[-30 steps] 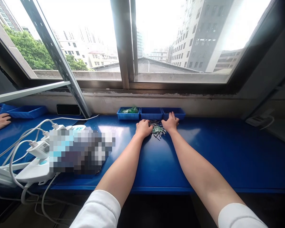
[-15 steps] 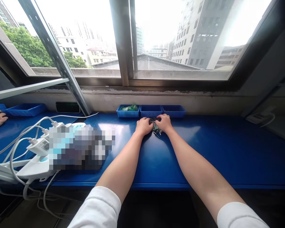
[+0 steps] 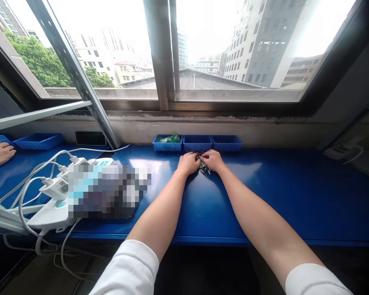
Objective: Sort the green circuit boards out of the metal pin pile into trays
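A small pile of thin dark and green parts [image 3: 204,169] lies on the blue table top, just in front of the bins. Some pieces look like short rods or pins, but their kind is too small to tell. My left hand [image 3: 189,163] curls in from the left side of the pile, fingers bent against it. From the other side, my right hand [image 3: 213,160] has its fingers closed at the pile's upper part, close to my left fingertips. Both hands partly hide the parts, so single pieces between the fingers cannot be made out.
Behind the hands stand a blue bin with green items [image 3: 167,143], a middle blue bin [image 3: 197,143] and a right blue bin [image 3: 226,143]. A white power strip [image 3: 51,214] with plugs and cables lies left, beside a blurred-out area. Another person's hand [image 3: 0,153] rests far left.
My right fingers have shifted slightly left, closer to my left hand over the pile. The whole view has moved a little; the bins and power strip stay in place.
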The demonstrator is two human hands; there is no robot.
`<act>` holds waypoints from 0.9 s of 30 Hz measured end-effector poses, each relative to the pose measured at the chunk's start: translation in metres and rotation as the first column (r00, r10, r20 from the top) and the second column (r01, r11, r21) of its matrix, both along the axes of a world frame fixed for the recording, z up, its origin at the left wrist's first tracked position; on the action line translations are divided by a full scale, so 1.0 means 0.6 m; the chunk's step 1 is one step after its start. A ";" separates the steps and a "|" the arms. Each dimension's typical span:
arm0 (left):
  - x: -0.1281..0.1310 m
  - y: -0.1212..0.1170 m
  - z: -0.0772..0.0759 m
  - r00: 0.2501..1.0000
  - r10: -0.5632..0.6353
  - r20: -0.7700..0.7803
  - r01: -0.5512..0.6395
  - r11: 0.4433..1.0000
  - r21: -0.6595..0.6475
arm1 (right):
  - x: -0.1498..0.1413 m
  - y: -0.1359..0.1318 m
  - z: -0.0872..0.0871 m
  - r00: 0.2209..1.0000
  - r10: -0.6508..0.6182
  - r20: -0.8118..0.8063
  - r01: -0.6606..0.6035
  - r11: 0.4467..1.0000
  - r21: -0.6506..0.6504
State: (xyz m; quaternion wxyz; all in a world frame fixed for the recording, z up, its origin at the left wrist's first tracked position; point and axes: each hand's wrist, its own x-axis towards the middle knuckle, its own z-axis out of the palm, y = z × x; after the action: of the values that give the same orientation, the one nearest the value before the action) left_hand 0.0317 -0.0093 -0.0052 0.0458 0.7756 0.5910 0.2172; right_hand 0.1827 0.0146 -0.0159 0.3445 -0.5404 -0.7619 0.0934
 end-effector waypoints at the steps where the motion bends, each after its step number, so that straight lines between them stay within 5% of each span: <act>1: 0.000 -0.001 0.001 1.000 -0.002 0.001 0.002 1.000 0.001 | 0.000 0.000 -0.001 1.000 -0.001 -0.006 0.001 1.000 0.003; 10: 0.005 -0.010 0.010 0.995 0.000 0.105 -0.008 0.997 0.079 | -0.001 -0.005 0.004 0.978 -0.096 -0.186 0.114 0.989 0.092; 21: 0.004 -0.006 0.013 0.974 -0.045 0.222 0.003 0.982 0.187 | -0.010 -0.019 0.021 0.964 0.021 -0.266 -0.016 1.000 0.024; 27: 0.001 -0.008 0.016 0.977 0.034 0.209 -0.059 0.992 0.114 | -0.009 -0.022 0.023 0.862 0.145 -0.486 -0.135 0.989 0.055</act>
State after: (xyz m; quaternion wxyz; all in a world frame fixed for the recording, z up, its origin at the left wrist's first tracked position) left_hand 0.0325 -0.0139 0.0046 0.0553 0.7359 0.5870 0.3328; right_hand 0.1770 0.0016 -0.0023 0.5230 -0.4394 -0.6883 0.2442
